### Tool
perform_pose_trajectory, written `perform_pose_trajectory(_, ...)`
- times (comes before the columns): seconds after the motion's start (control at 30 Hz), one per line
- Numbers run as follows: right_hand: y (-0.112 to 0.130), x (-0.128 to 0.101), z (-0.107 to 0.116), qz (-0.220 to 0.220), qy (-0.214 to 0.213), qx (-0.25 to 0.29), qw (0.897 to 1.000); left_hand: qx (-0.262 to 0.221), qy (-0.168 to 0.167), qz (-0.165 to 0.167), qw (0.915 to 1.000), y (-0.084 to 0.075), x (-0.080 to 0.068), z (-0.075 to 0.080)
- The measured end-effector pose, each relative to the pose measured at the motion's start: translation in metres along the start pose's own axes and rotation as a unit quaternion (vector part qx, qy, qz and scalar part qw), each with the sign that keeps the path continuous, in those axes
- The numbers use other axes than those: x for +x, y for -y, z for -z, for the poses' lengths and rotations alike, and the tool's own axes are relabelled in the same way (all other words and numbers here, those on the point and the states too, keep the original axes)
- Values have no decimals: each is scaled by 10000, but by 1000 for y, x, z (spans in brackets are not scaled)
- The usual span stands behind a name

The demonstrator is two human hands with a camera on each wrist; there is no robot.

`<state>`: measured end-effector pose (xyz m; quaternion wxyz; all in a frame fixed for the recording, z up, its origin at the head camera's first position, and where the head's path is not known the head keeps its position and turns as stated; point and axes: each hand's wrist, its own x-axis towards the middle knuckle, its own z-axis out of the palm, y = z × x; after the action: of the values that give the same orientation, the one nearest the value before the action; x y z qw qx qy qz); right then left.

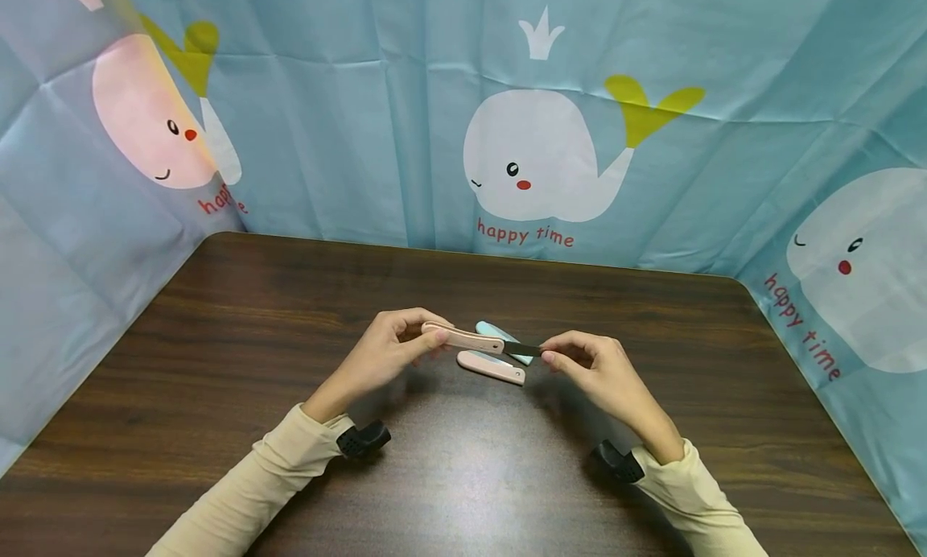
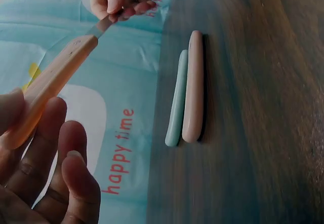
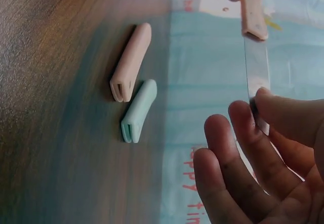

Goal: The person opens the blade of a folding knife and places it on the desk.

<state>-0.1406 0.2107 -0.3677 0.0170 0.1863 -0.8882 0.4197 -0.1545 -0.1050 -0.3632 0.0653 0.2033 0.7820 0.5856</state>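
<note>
Between my two hands, raised over the table, is a pink folding razor (image 1: 463, 338) with its blade (image 1: 521, 349) swung out. My left hand (image 1: 394, 344) grips the far end of the handle between thumb and fingers. The blade's tip is pinched by the thumb and forefinger of my right hand (image 1: 597, 372); the other fingers are spread loosely in the right wrist view. Below lie a second pink folding razor (image 1: 488, 368) and a mint-green one (image 1: 489, 328), both folded, close side by side. The held razor partly covers the green one in the head view.
The dark wood-grain table (image 1: 463, 476) stretches around the hands. Behind and beside it hangs a light blue curtain (image 1: 326, 154) printed with whales. Black wrist cameras (image 1: 364, 439) are strapped over the cream sleeves (image 1: 253, 480).
</note>
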Motion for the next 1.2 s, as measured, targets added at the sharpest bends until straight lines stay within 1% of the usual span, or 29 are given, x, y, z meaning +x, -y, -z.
perform_pose_trajectory(0.13, -2, 1, 0, -20, -6, 28, 10000, 112, 46, 3, 9999, 2, 0, 1)
perform_pose_trajectory(0.33, -4, 2, -1, 37, -123, -9, 9999, 441, 104, -25, 9990, 4, 2, 3)
perform_pose_trajectory(0.57, -6, 5, -2, 97, -324, -32, 9994, 746, -4, -22, 9972, 7, 4, 3)
perform_pose_trajectory(0.67, -8, 9, -3, 101, -414, -67, 9991, 1057, -44, -13, 9944, 10, 6, 4)
perform_pose_trajectory(0.8, -11, 19, -3, 119, -450, -100, 9989, 1585, -160, -25, 9872, 14, 10, 7)
perform_pose_trajectory(0.87, -11, 25, -3, 91, -429, -125, 9990, 1739, -227, -41, 9845, 15, 13, 9)
perform_pose_trajectory(1.03, -13, 41, -5, 26, -404, -152, 9991, 1911, -364, -37, 9809, 17, 21, 13)
perform_pose_trajectory(1.2, -18, 57, -6, -76, -507, -78, 9987, 2003, -315, 172, 9791, 19, 30, 16)
